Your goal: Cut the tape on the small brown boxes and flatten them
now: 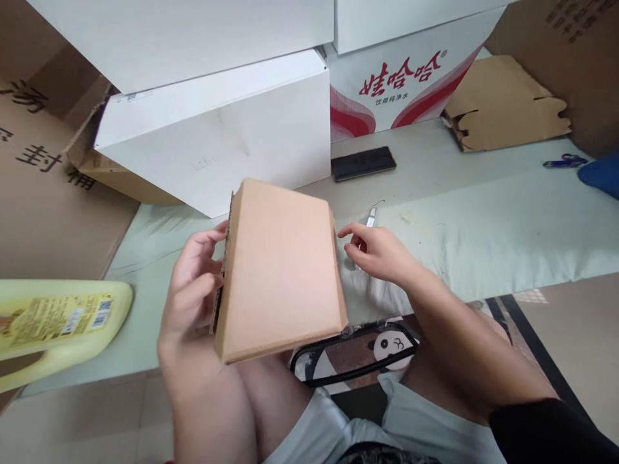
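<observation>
My left hand (193,290) grips a small brown cardboard box (283,270) by its left edge, fingers and thumb at the rough cut side. The box is tilted above the table, with a plain flat face toward me. My right hand (377,250) hovers just off the box's right edge, index finger stretched toward it and thumb apart below; the other fingers are curled. A slim silver tool (371,217) shows behind my right hand, partly hidden by it; its exact kind is unclear.
A black phone (363,164) lies in front of white boxes (271,129). Flattened cardboard (507,106) and purple-handled scissors (565,161) are at the right. A yellow jug (62,322) lies at the left on the pale green cloth (483,238). Large cartons (53,212) flank the table.
</observation>
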`<state>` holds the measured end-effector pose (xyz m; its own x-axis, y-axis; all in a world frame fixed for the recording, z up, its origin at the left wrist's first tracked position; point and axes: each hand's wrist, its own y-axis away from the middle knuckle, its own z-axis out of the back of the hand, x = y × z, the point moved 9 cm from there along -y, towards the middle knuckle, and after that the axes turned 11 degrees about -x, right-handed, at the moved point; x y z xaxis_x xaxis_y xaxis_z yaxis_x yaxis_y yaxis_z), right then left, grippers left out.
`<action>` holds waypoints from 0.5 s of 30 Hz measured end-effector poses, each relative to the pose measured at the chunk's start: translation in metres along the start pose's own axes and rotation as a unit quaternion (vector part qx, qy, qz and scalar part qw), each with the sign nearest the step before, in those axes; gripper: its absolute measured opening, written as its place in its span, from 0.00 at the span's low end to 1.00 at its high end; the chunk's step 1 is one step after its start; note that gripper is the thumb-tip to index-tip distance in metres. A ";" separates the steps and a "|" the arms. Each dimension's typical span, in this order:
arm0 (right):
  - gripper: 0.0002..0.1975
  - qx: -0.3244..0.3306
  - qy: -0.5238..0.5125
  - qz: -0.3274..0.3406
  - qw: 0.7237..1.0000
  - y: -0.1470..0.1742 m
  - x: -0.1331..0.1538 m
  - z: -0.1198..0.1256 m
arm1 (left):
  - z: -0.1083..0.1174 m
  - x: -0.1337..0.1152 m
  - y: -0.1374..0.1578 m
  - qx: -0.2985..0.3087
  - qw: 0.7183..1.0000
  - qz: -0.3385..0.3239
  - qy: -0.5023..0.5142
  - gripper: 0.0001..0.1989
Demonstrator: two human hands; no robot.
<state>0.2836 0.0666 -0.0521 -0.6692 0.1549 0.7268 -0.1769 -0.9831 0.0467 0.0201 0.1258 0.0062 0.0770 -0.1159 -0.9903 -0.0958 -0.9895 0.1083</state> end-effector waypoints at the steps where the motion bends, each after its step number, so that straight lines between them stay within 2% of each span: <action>1: 0.16 0.004 -0.029 0.008 1.000 0.000 0.003 -0.001 | -0.002 0.001 -0.002 -0.004 0.999 -0.002 0.036 0.21; 4: 0.15 -0.013 -0.132 0.038 0.990 0.000 0.011 0.003 | -0.007 0.011 -0.010 -0.012 0.992 0.010 0.125 0.17; 7: 0.13 -0.066 -0.266 0.033 0.961 -0.002 0.011 0.015 | -0.010 0.025 -0.015 -0.026 0.987 0.034 0.157 0.16; 10: 0.11 -0.089 -0.416 -0.019 0.905 -0.002 0.004 0.021 | -0.012 0.030 -0.015 -0.033 0.985 0.054 0.158 0.19; 12: 0.12 -0.082 -0.468 -0.068 0.877 -0.001 0.000 0.019 | -0.016 0.030 -0.013 -0.022 0.988 0.064 0.141 0.21; 15: 0.15 -0.084 -0.457 -0.119 0.878 0.001 -0.006 0.017 | -0.021 0.034 -0.011 0.010 0.993 0.081 0.090 0.25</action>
<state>0.3002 0.0634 -0.0447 0.2454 0.1348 0.9600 -0.3887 -0.8935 0.2248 0.0447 0.1310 -0.0264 0.2341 -0.2884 -0.9285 -0.1410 -0.9550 0.2610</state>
